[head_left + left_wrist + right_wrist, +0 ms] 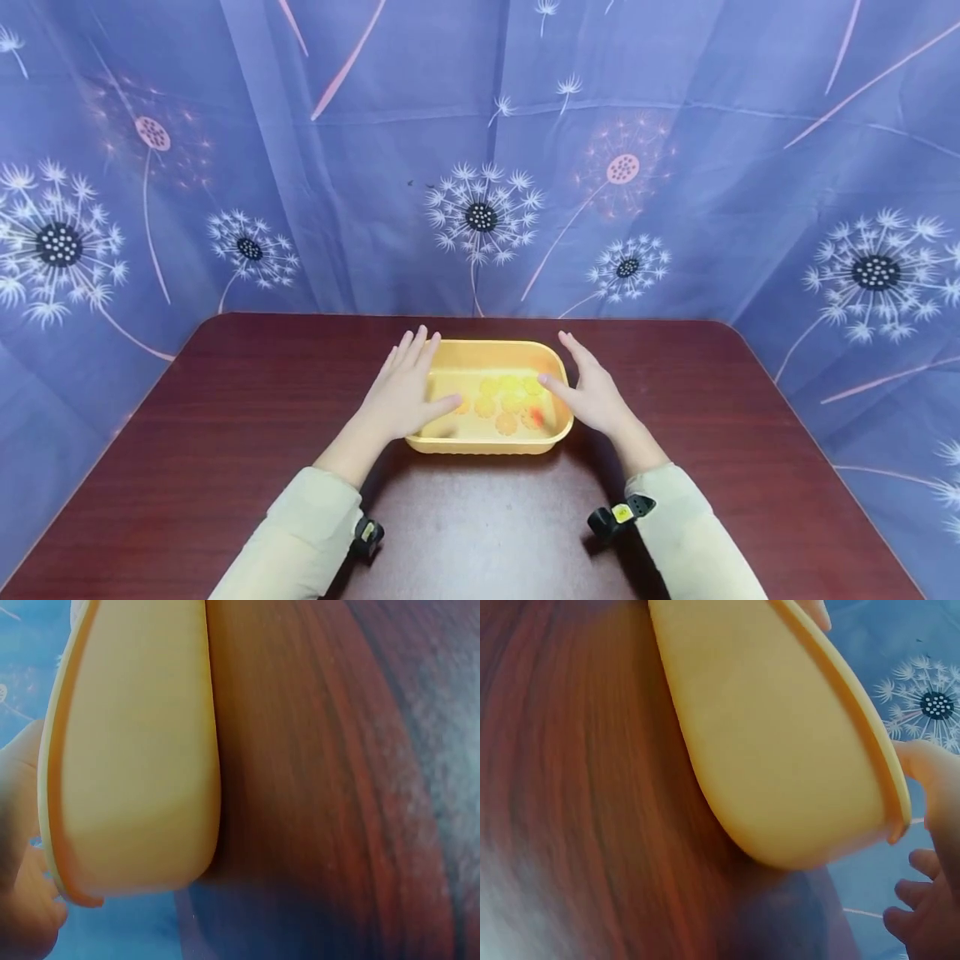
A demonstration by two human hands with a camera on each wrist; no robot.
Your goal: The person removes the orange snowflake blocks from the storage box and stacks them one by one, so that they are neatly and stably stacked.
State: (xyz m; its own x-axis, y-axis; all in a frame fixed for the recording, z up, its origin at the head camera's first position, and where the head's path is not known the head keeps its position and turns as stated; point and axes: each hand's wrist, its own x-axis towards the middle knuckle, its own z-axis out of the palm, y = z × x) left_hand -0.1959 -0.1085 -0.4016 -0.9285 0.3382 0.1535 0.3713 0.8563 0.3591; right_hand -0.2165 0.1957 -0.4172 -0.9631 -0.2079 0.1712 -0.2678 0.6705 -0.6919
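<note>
A yellow plastic tray [480, 447] stands on the table with several small yellow and orange scalloped pieces [506, 423] inside. One bright red spot [537, 417] shows among them. My left hand [401, 396] is at the tray's left end, fingers spread and thumb reaching over the inside. At the right end is my right hand [596, 396], its fingers extended and its thumb across the rim. Both wrist views show the tray's outer wall [135, 765] beside the hands; whether either palm touches the rim I cannot tell.
The dark red-brown wooden table [225, 450] reaches back to a blue curtain [360, 208] printed with dandelions. Black wrist cameras are strapped over both pale sleeves [300, 525]. Light glares off the tabletop in front of the tray.
</note>
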